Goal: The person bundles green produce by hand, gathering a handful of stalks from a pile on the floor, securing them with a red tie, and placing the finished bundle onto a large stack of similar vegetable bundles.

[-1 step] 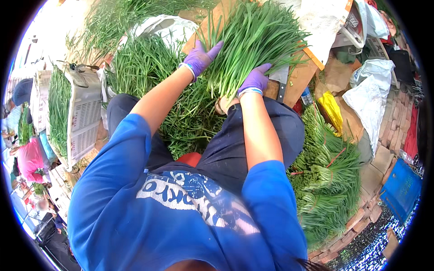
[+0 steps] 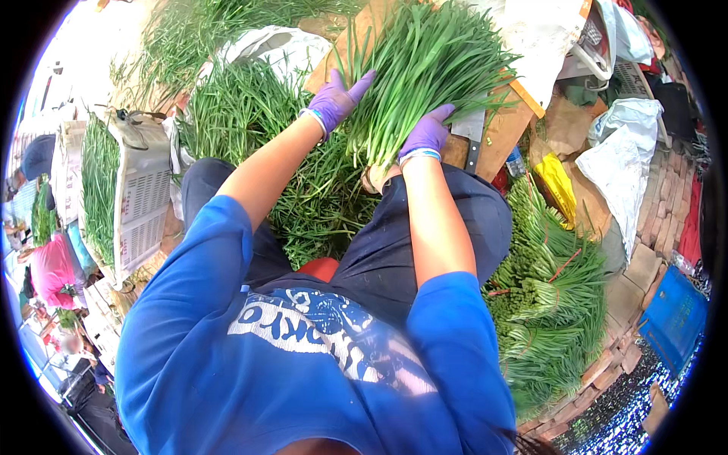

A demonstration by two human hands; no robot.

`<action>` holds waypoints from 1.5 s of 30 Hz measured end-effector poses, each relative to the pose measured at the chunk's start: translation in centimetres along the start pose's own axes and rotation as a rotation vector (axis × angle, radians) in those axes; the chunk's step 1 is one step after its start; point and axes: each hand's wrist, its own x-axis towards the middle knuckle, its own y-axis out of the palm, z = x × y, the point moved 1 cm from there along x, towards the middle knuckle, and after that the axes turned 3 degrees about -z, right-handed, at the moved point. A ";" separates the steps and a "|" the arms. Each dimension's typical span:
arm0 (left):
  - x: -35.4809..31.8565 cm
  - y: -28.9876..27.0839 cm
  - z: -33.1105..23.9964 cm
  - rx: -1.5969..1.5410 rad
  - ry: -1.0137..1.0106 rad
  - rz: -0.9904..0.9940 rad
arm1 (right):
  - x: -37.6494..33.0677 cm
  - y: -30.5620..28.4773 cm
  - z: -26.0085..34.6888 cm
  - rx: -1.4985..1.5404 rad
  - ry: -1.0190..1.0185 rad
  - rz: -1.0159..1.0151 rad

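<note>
A thick bunch of garlic chives [image 2: 428, 68], long green leaves with pale stem ends, leans from my lap area onto a wooden board [image 2: 504, 129]. My right hand [image 2: 426, 136], in a purple glove, cups the right side of the stems. Its fingers pass behind them, out of sight, and its thumb points out. At the bunch's left edge is my left hand [image 2: 334, 102], also purple-gloved, with thumb and fingers spread apart. Beside my right hand, a broad knife [image 2: 470, 127] rests on the board. Loose green stalks [image 2: 311, 201] are heaped between my legs.
Tied bundles of chives [image 2: 546, 288] are stacked right of my knee. A white plastic crate [image 2: 142, 197] with greens stands left. Further right are a yellow bag [image 2: 556, 186], white sacking [image 2: 626, 152], brick paving [image 2: 660, 205] and a blue panel [image 2: 675, 318]. Other people are at far left.
</note>
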 end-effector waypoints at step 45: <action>-6.4 10.5 3.9 -1.337 -0.021 0.328 | -1.5 -1.1 -12.0 0.452 -0.270 0.935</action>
